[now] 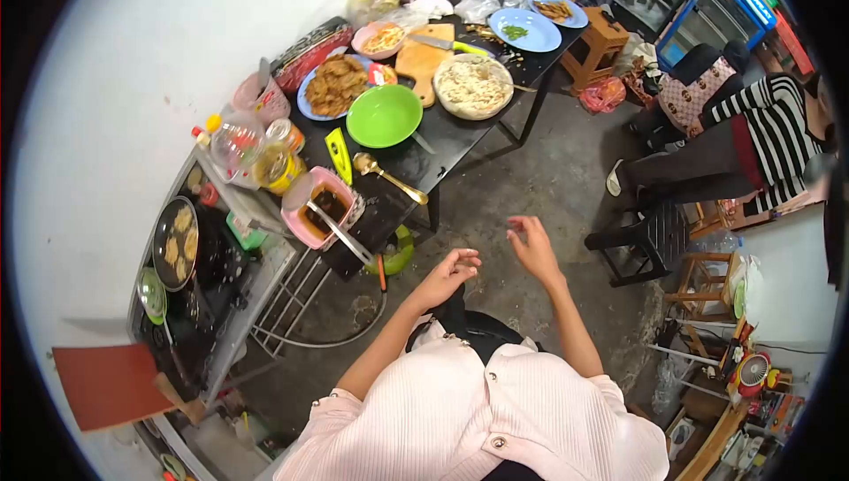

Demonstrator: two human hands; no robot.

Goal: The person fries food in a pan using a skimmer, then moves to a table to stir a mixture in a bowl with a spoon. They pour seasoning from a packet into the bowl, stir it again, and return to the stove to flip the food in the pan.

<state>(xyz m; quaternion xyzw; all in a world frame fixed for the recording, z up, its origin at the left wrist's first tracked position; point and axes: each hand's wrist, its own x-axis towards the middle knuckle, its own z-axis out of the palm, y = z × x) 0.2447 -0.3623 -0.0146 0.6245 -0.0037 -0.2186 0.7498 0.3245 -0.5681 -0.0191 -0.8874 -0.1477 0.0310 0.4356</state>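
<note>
My left hand (pixel 449 276) hovers in front of my body with loosely curled fingers, holding nothing. To its right my right hand (pixel 533 248) is raised and empty, its fingers apart. Neither touches the black table (pixel 469 141). Closest to my left hand on the table is a pink container (pixel 305 233) of dark liquid, with a ladle (pixel 340 232) resting in it. A golden spoon (pixel 389 178) lies beside a green bowl (pixel 385 116). Behind them stand a blue plate of fried pieces (pixel 334 86) and a large bowl of pale mixture (pixel 474 87).
A frying pan (pixel 176 242) with several fritters sits on the stove at left. A knife (pixel 448 43) lies across the cutting board (pixel 424 61). Oil bottles (pixel 276 167) stand along the wall. A seated person (pixel 752 149) and a black stool (pixel 641 238) are at right.
</note>
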